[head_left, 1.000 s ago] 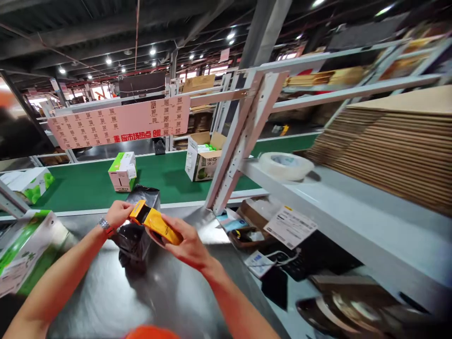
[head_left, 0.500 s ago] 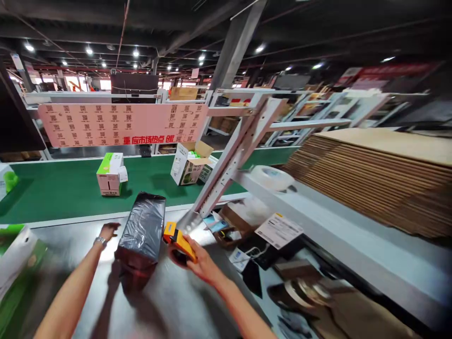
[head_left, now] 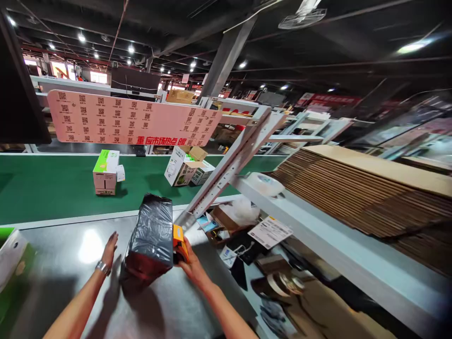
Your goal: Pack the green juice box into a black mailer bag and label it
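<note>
A box-shaped parcel wrapped in shiny black plastic (head_left: 151, 235) stands on the metal worktop (head_left: 84, 256), tilted in view. To its right, my right hand (head_left: 192, 264) grips an orange tape dispenser (head_left: 180, 242), which is against or very near the parcel's right side; part of the dispenser is hidden behind the parcel. My left hand (head_left: 110, 252), with a watch (head_left: 103, 268) on the wrist, is on the parcel's left, a small gap away. Its fingers are stretched out and nothing is in them.
Behind the worktop runs a green conveyor belt (head_left: 45, 188) carrying a green-and-white carton (head_left: 106, 172) and an opened carton (head_left: 178, 165). At right, a metal shelf (head_left: 318, 230) holds a tape roll (head_left: 264, 183) and stacked flat cardboard (head_left: 339, 193). A slanted metal post (head_left: 226, 174) rises beside the parcel.
The tape dispenser in my right hand has moved in to the parcel's right side. My left hand has turned, fingers now pointing up. The parcel sits slightly turned, and the camera view has shifted.
</note>
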A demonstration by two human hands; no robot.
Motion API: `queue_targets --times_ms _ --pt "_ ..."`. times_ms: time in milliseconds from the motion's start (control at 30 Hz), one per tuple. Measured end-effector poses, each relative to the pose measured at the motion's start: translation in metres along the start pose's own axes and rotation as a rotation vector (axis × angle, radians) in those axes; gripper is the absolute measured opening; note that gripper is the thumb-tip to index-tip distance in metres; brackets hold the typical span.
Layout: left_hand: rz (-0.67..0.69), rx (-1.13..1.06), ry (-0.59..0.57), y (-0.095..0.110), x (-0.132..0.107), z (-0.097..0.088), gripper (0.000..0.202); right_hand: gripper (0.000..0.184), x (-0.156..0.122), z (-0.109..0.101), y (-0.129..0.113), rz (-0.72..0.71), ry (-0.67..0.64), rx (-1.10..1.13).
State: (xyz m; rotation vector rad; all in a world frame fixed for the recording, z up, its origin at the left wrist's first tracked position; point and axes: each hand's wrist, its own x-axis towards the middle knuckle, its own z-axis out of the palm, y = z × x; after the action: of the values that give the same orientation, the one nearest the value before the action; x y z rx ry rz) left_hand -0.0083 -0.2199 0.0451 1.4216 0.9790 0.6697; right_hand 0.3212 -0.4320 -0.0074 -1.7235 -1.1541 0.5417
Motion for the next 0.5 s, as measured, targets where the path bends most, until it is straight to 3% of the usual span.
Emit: queue_targets --times_ms 67,133,167,233,300,367,500 --pt "0.294 0.011 -0.070 0.007 -0.005 -0.007 0.123 0.108 -0.001 0.003 -0.006 0.055 -0.018 0.067" --pt "0.731 0.166 -0.184 0.024 -0.008 -0.008 0.133 0.109 -0.001 0.005 -0.010 0.088 -0.017 0.131" --pt "0.926 0.294 -0.241 0.036 -0.008 -0.006 0.133 0.108 -0.001 0.007 -0.011 0.093 -0.014 0.158" --pt "1.179 0.539 -0.333 0.061 -0.003 0.001 0.120 0.107 0.000 0.008 -0.008 0.099 -0.009 0.205" --pt "1.287 0.668 -0.394 0.083 0.007 0.011 0.104 0.106 0.005 0.005 -0.001 0.105 -0.021 0.240" --pt "1.299 0.705 -0.394 0.103 0.021 0.019 0.097 0.107 0.017 -0.001 0.007 0.106 -0.040 0.245" --pt "1.147 0.717 -0.334 0.143 0.057 0.038 0.087 0.101 0.068 -0.025 0.008 0.070 -0.060 0.233"
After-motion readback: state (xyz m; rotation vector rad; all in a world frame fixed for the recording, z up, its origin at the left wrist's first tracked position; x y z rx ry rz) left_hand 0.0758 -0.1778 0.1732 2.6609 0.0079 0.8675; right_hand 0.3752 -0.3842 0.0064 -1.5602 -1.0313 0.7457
